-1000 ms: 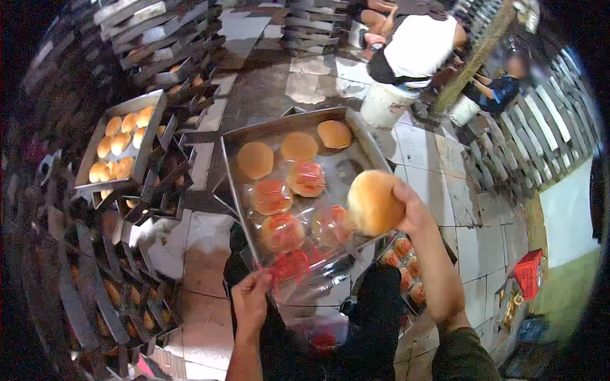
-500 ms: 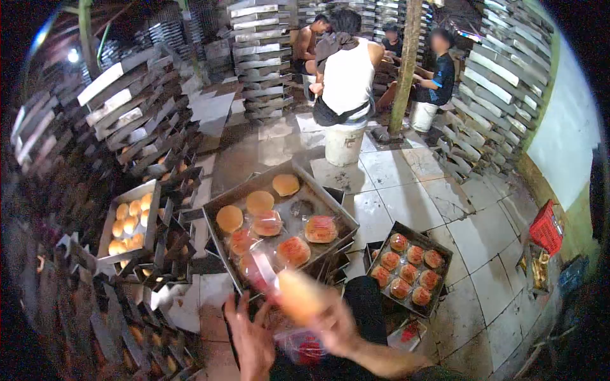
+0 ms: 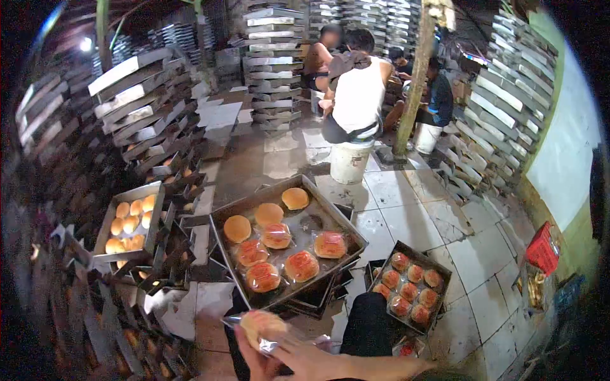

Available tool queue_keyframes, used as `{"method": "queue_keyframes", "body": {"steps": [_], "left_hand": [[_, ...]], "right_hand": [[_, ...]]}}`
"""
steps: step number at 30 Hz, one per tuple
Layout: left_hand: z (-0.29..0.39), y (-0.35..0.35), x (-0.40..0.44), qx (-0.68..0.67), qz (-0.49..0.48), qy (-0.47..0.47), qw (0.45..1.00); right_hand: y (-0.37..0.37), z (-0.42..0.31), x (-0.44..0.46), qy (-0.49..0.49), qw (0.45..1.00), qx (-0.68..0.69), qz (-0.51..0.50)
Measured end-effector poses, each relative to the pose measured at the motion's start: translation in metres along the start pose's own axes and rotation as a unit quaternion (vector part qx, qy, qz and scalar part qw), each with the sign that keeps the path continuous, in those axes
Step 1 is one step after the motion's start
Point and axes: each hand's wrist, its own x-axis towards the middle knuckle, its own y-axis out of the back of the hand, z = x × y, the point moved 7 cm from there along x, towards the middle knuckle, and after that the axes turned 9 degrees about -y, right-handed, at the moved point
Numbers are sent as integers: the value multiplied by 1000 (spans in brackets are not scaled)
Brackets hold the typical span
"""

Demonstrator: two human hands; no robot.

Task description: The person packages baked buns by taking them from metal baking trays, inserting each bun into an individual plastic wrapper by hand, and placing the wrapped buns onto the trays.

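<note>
A round golden bun (image 3: 264,324) in a clear plastic bag with red print is between my two hands, low in the view. My left hand (image 3: 252,360) grips it from the left, thumb against its side. My right hand (image 3: 308,359) comes in from the right, its fingers closed on the near side of the bag; the fingertips are partly blurred. Just beyond my hands lies a large metal tray (image 3: 343,223). Three bare buns (image 3: 269,214) are at its far left part, and several bagged buns (image 3: 302,266) with red print lie nearer and to the right.
A smaller dark tray (image 3: 438,309) of bagged buns stands at my right knee. To the left, another tray (image 3: 154,222) of bare buns tops a stack. A red basket (image 3: 542,249) is by the right wall. Several people sit on buckets (image 3: 351,164) ahead, among tall tray stacks (image 3: 273,70).
The bun has moved left and down from over the tray's near edge and is now in its bag between both hands. My left hand has closed on it. The camera view has shifted slightly.
</note>
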Motion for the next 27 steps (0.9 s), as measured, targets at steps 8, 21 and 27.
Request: {"method": "queue_keyframes", "body": {"steps": [8,21,27], "left_hand": [[27,32,31,-127,189,37,973],[66,-15,-6,1,46,-139,989],[53,-5,-2,0,86,-144,986]], "right_hand": [[-38,-17,39,34,959,-148,-240],[-3,36,8,-219,831,488,-153],[42,6,-5,55,991,117,16]]}}
